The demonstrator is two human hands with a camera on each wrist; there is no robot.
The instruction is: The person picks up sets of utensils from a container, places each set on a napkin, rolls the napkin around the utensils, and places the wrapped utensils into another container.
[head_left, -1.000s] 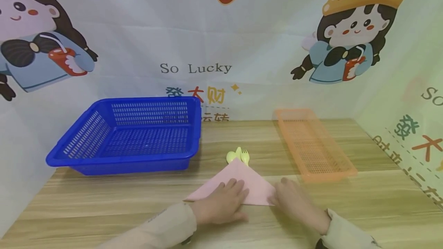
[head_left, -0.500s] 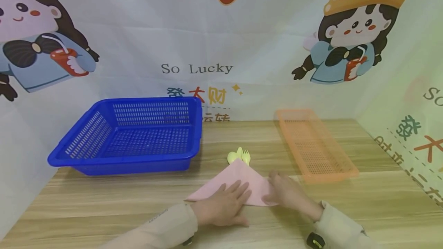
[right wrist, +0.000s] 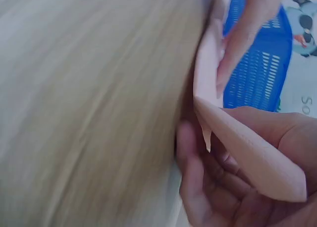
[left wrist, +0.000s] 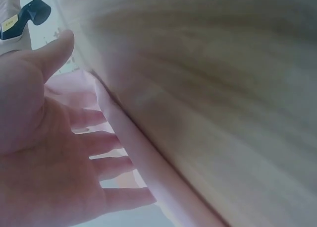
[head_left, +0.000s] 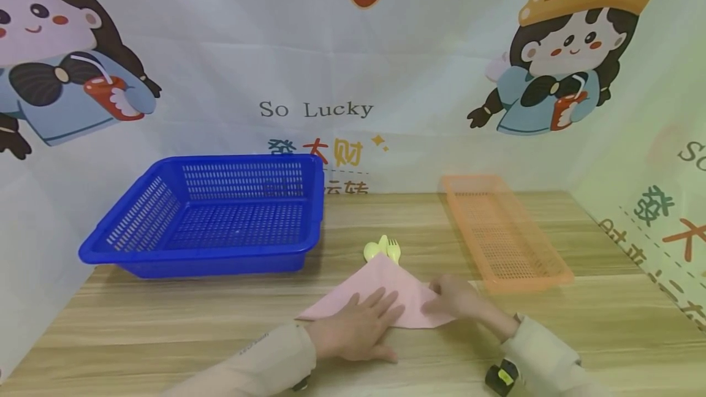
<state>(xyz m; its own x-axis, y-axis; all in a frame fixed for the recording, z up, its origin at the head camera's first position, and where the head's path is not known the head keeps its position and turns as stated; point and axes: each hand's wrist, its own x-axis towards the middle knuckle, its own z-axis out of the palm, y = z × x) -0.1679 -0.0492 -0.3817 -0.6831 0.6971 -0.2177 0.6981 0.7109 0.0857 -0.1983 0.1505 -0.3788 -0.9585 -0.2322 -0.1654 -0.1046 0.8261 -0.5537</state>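
- Which of your hands has hold of something?
- Your right hand (head_left: 456,299) does: its fingers curl around the right-hand corner of the pink cloth (head_left: 398,287). Your left hand (head_left: 358,328) clasps nothing; it lies flat on the same cloth, left of that grip, fingers spread.
- And where does the cloth run from your grip?
- Leftward across the table (head_left: 182,336), folded into a triangle, peak pointing away from you. Beyond the grip and to its left, the peak hides the lower ends of a pale spoon (head_left: 371,252) and fork (head_left: 393,252).
- How will it handle for you?
- Probably light and limp, hard to damage, with enough body to keep a crease; the corner curls rather than flops. It should grip skin well, but could drag or rumple. Pinch the layers together near the corner you have, and let your left palm anchor the middle. The cutlery underneath looks smooth, so expect it to slide easily.
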